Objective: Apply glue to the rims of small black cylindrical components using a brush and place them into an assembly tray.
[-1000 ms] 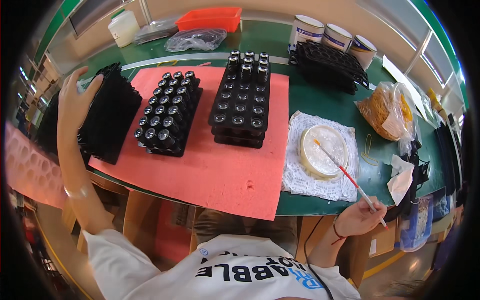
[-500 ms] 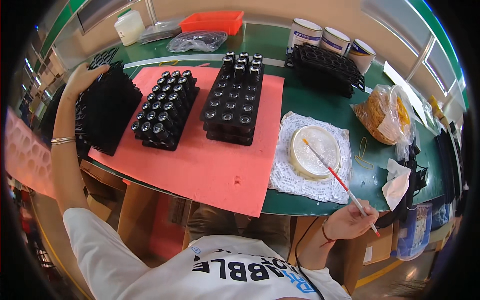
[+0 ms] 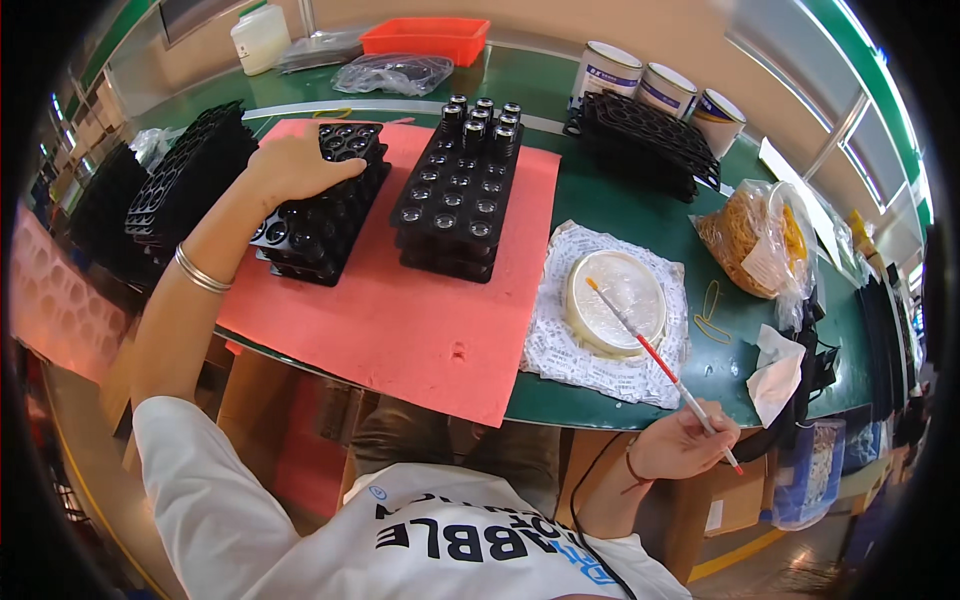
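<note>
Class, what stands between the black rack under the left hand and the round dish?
In the head view, a second black rack with cylinders in it stands there, on the pink mat.

Surface point(image 3: 600, 195): green, smooth, semi-gloss, with soft reflections. Pink mat point(image 3: 400, 345): matt, foam-like, finely dented. Left tray stack point(image 3: 345, 150) and middle tray stack point(image 3: 445, 245): black moulded plastic by look, sheen along the edges. Cylinders point(image 3: 474, 135): glossy black, bright reflective tops. Red bin point(image 3: 425, 42): smooth plastic. Clear bag point(image 3: 393, 74): thin crinkled film, glossy (strong highlights). 3 cans point(image 3: 610, 72): metal by look, smooth labelled sides. Round dish point(image 3: 575, 310): pale, smooth rim, shiny inside. Sheet under the dish point(image 3: 550, 360): wrinkled, printed; paper or cloth, cannot tell. Brush point(image 3: 655, 355): smooth, slim handle. Crumpled tissue point(image 3: 775, 375): matt, paper-like. Bangle point(image 3: 200, 272): polished metal. Shirt point(image 3: 230, 490): soft matt cloth.
</note>
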### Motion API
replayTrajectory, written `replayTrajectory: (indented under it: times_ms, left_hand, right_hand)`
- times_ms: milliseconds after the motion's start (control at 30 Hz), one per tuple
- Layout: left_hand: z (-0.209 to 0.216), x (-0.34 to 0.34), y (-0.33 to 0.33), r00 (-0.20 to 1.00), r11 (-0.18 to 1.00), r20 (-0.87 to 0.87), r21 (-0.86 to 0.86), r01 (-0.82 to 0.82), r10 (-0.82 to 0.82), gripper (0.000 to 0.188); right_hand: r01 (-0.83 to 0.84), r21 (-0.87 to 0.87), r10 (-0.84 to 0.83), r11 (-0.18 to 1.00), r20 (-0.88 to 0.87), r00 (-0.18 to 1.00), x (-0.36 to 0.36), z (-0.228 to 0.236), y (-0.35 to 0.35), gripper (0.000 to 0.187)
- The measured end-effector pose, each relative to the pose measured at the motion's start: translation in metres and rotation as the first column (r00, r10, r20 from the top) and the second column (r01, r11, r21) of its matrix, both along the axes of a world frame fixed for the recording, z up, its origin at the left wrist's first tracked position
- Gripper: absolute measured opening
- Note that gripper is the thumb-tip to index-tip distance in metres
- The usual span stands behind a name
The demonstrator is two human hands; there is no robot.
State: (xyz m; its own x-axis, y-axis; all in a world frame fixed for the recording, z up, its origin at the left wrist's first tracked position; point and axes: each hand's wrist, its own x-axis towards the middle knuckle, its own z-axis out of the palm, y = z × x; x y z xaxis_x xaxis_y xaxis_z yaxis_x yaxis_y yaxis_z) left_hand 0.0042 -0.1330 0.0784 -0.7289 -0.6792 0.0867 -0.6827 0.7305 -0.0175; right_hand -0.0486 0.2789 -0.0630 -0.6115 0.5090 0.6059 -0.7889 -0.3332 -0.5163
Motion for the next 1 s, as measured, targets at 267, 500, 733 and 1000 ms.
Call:
replayTrajectory:
  times_ms: [267,500,733,1000]
  left_hand:
    - [0.002,-0.009,-0.007,0.995,0.996,0.045,-0.003,0.09,-0.09,0.092]
    - [0.005,-0.008,-0.002,0.991,0.993,0.075,-0.026,0.116,-0.114,0.094]
    - [0.007,-0.015,-0.006,0.984,0.988,0.092,-0.011,0.153,-0.151,0.094]
    - [0.018,-0.058,0.0,0.904,0.892,-0.06,-0.207,0.403,-0.423,0.088]
  right_hand:
    - [-0.028,-0.027,0.027,0.999,-0.02,0.999,0.001,0.0,0.001,0.026]
    - [-0.044,-0.015,0.043,0.999,-0.03,0.999,0.001,-0.002,0.001,0.026]
    - [-0.036,-0.024,0.036,0.999,-0.015,0.999,0.0,-0.001,0.0,0.026]
    - [0.07,0.012,-0.071,0.997,0.073,0.995,0.003,0.013,-0.011,0.03]
